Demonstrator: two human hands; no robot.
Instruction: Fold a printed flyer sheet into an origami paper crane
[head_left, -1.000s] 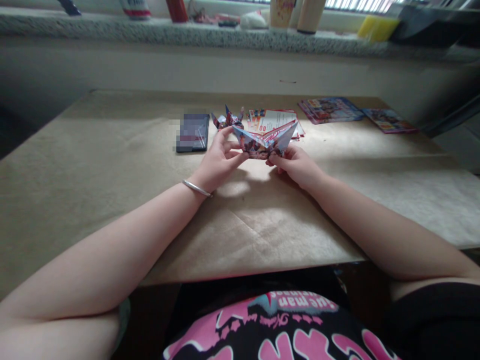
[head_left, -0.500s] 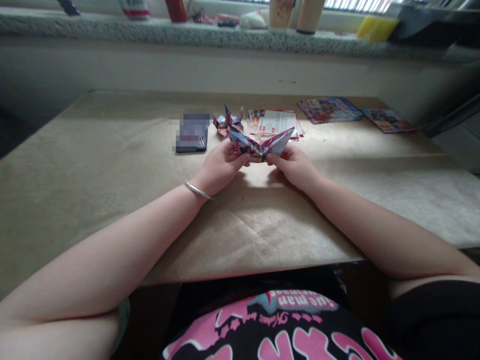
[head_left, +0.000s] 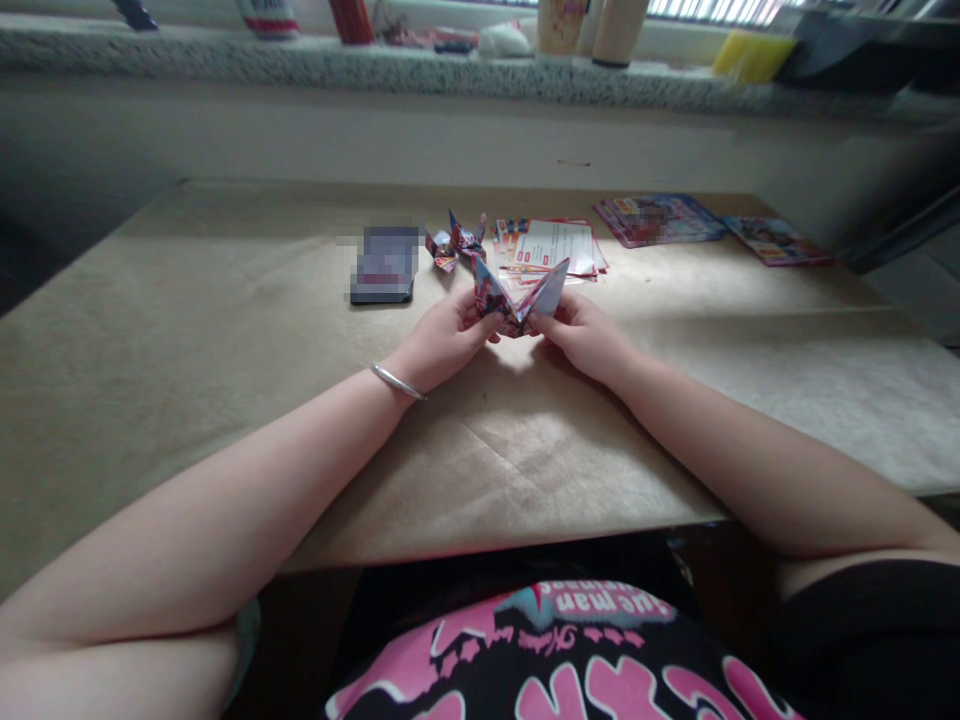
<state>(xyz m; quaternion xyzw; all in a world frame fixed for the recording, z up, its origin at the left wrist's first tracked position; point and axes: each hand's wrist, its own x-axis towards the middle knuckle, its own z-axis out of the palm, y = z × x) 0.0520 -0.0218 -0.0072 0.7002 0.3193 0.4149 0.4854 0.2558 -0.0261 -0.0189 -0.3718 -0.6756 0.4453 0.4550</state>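
A folded sheet of printed paper (head_left: 516,310), coloured on some faces and pale on others, is held up between my two hands just above the table. Two pointed flaps rise from it in a V shape. My left hand (head_left: 463,325), with a silver bangle at the wrist, pinches its left side with the thumb in front. The right side is pinched by my right hand (head_left: 576,328) in the same way. The fingers behind the paper are partly hidden. Just beyond my left hand stand small folded paper figures (head_left: 456,243) with pointed tips.
A phone (head_left: 384,265), partly pixelated, lies left of the figures. Behind the held paper is a stack of printed sheets (head_left: 555,247). More colourful sheets (head_left: 664,218) lie at the back right of the table (head_left: 225,400). Cups and other items stand on the stone windowsill (head_left: 420,75).
The folded paper's two flaps have come closer together and point more steeply upward. My hands have moved slightly nearer each other, still pinching it.
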